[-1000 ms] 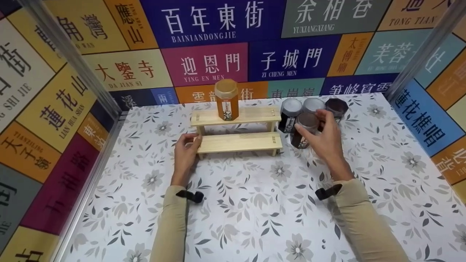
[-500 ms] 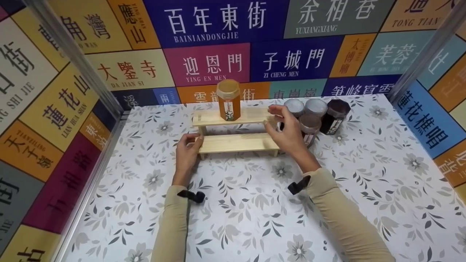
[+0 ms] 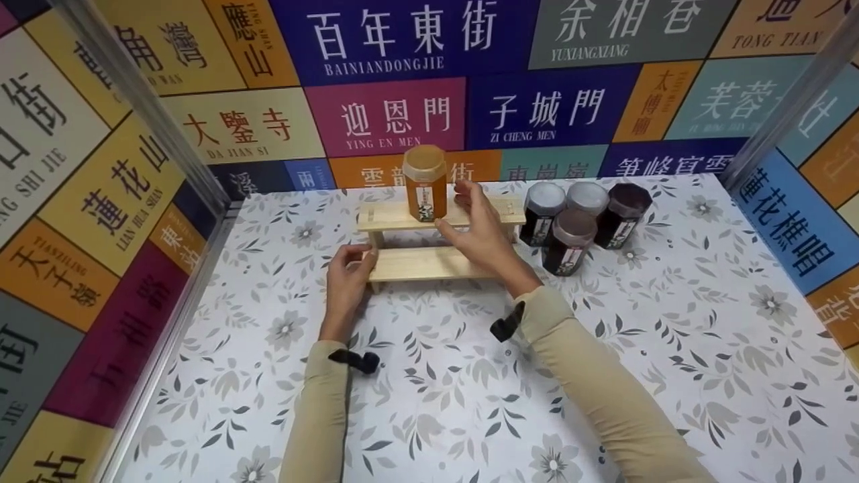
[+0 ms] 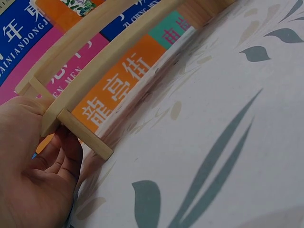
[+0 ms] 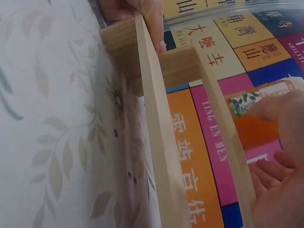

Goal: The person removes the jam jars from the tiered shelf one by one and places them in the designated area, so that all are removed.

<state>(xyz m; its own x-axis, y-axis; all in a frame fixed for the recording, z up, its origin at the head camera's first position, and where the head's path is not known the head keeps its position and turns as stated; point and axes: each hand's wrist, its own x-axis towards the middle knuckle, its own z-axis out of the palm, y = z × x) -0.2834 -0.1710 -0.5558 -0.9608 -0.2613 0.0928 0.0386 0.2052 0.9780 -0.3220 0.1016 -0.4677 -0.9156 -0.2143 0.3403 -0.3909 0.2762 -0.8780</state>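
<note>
A two-step wooden stand [image 3: 409, 265] rests on the patterned cloth. On its upper step, an orange jar [image 3: 426, 188] with a pale lid and a label stands upright. My left hand [image 3: 347, 278] pinches the left end of the lower step, thumb above and fingers below, as the stand [image 4: 80, 90] shows in the left wrist view. My right hand [image 3: 486, 238] reaches over the stand at the jar's right side, fingers spread. Its thumb overlaps the label of the jar [image 5: 259, 128] in the right wrist view; whether it touches is unclear. The other fingers are apart from the jar.
Several dark jars cluster right of the stand, among them a brown-lidded jar [image 3: 569, 245] in front and a grey-lidded jar [image 3: 540, 225] behind it. Printed panels [image 3: 396, 114] wall the cloth-covered table [image 3: 429, 402] at the back and sides.
My right hand has let go of the brown-lidded jar and moved left over the stand to the orange jar. The dark jars stay at the right. My left hand keeps its hold.
</note>
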